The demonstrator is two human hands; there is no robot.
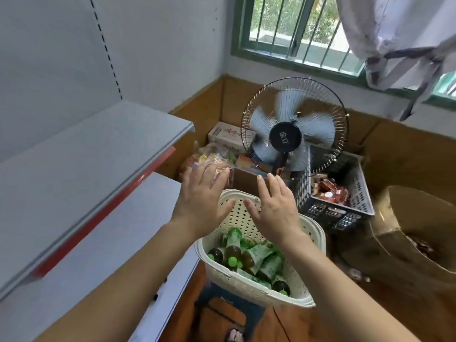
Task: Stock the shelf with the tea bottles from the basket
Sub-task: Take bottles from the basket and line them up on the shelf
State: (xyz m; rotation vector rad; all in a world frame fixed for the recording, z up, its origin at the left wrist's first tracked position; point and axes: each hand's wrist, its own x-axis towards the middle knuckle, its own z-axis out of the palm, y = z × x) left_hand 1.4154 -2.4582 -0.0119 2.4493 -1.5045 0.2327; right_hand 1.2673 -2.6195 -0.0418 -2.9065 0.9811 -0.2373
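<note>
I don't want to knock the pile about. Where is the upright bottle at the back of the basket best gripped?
Probably around its body just below the cap, coming straight down from above. That tea bottle stands upright against the back wall of the basket with its top clear of the lying bottles. Both the left hand and the right hand hover open.

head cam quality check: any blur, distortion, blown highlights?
Head view: wide-angle bending curves the shelf edges; fan blades smear with motion; left hand fingertips slightly blurred; window bright yet still readable; tea bottles in the basket soft but recognisable.
</note>
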